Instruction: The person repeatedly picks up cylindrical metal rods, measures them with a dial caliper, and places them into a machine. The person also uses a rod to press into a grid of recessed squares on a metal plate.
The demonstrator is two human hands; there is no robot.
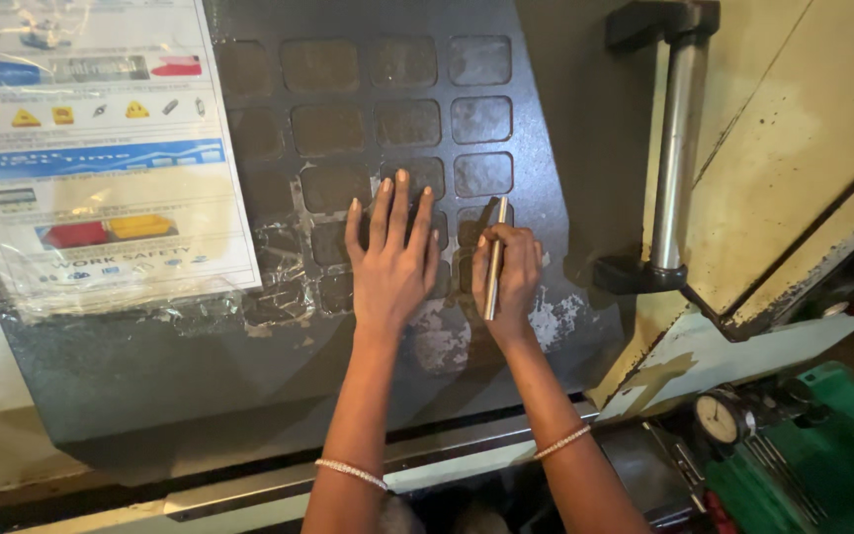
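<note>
My left hand (392,259) lies flat with fingers spread on a worn dark keypad panel (279,326), its fingertips over the lower rows of square keys (407,124). Beside it, my right hand (511,277) is closed around a thin metal rod (495,252), held upright against the panel's right-hand keys. Both wrists wear thin bead bracelets. The keys are grimy and the paint below them is flaking.
A plastic-wrapped safety poster (91,148) is taped at the upper left. A vertical steel door handle (669,158) stands on the cream machine door at right. A round dial gauge (719,417) and green machine parts (822,455) sit at the lower right.
</note>
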